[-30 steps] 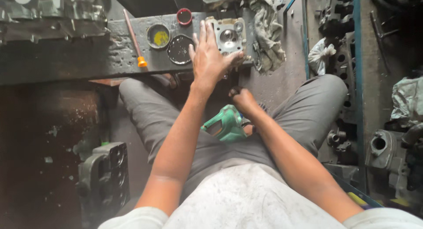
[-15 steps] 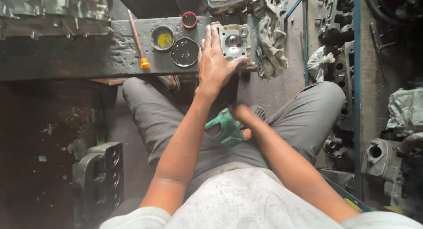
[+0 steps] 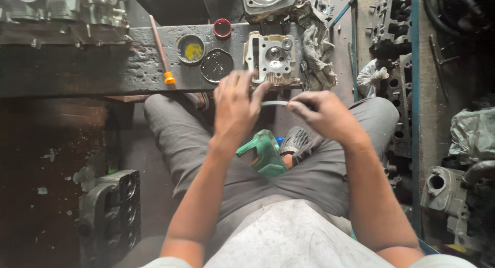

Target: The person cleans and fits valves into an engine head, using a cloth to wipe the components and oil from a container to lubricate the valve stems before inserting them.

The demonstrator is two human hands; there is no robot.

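My right hand (image 3: 324,115) pinches one end of a thin pale metal stem (image 3: 276,103), held level above my lap. My left hand (image 3: 234,109) is beside it with fingers spread, its fingertips at the stem's other end and just in front of a small grey cylinder head (image 3: 270,57) on the dark bench (image 3: 77,69). A green tool (image 3: 265,153) lies on my lap below both hands.
On the bench are a tin of yellow paste (image 3: 191,48), a tin of black paste (image 3: 216,65), a red cap (image 3: 223,28), an orange-handled rod (image 3: 162,51) and a grey rag (image 3: 317,47). Engine parts lie at left (image 3: 111,214) and right (image 3: 443,188).
My left hand has drawn back off the cylinder head toward me. My right hand has risen from beside the green tool and now holds the thin stem.
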